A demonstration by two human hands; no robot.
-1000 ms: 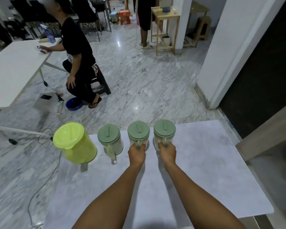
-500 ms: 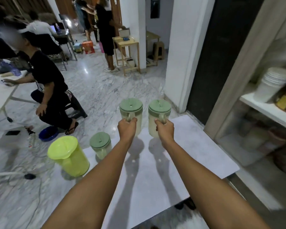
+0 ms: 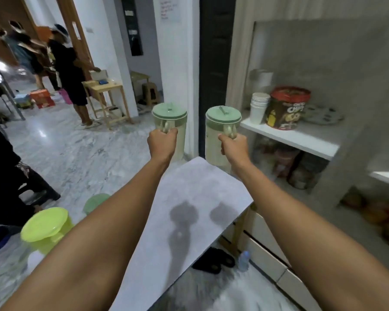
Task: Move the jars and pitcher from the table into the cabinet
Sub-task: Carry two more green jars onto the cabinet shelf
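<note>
Head view, wide-angle, aimed past both outstretched arms toward open shelving. Left hand (image 3: 161,143) wrapped tight around handle of left jar (image 3: 170,129); fingers closed, jar upright, lifted clear of table (image 3: 189,198). Right hand (image 3: 234,147) clenched same way on handle of right jar (image 3: 221,135); also upright, off the surface, near front edge of white shelf (image 3: 290,136). Both jars pale and translucent with green lids, side by side, not touching. Two dark shadows on grey tabletop below them.

Third jar (image 3: 96,202) left on table at far left, only green lid visible behind left forearm. Yellow-green pitcher (image 3: 46,230) just beside it, nearer camera, lid on, standing at table edge.

On shelf: stack of white cups (image 3: 259,106) touching or nearly touching a round tin (image 3: 286,108) with red lid; blurred flat thing further right, possibly a tray. More containers on level below, too blurred to identify. Dark slippers (image 3: 213,260) and small bottle (image 3: 244,261) on floor under table's right side.

Background left: person in dark clothes (image 3: 70,75) standing at small wooden table (image 3: 106,93); others behind, blurred. Marble floor throughout.
</note>
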